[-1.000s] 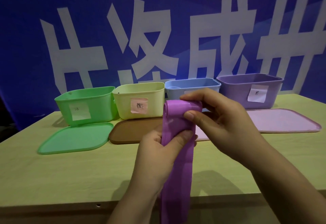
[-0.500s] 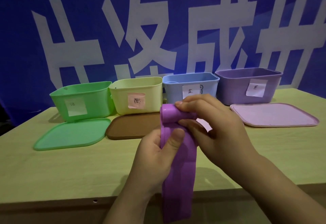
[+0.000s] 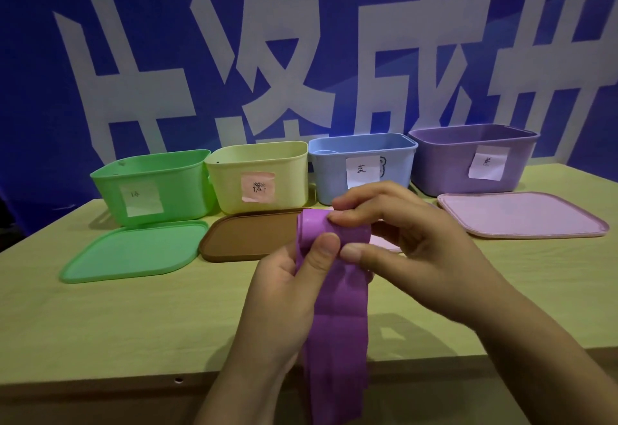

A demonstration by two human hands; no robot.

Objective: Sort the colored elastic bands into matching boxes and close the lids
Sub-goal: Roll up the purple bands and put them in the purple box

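Holding a purple elastic band (image 3: 336, 307) above the near edge of the desk (image 3: 100, 321), both hands work at its top end, which is rolled into a short coil. The left hand (image 3: 284, 294) grips the band from the left, its thumb pressed flat on the front just below the coil and its fingers wrapped behind. The right hand (image 3: 408, 247) pinches the coil itself, fingers curled over its top and thumb under it. The rest of the band hangs straight down past the desk edge and out of view.

Behind the hands four open boxes stand in a row, each with a paper label: a green box (image 3: 153, 187), a yellow box (image 3: 261, 177), a blue box (image 3: 361, 163) and a purple box (image 3: 471, 157). Lids lie flat on the desk in front of them: a green lid (image 3: 133, 250), a brown lid (image 3: 247, 237) and a pink lid (image 3: 521, 214). A blue banner (image 3: 301, 40) with large white characters fills the background.
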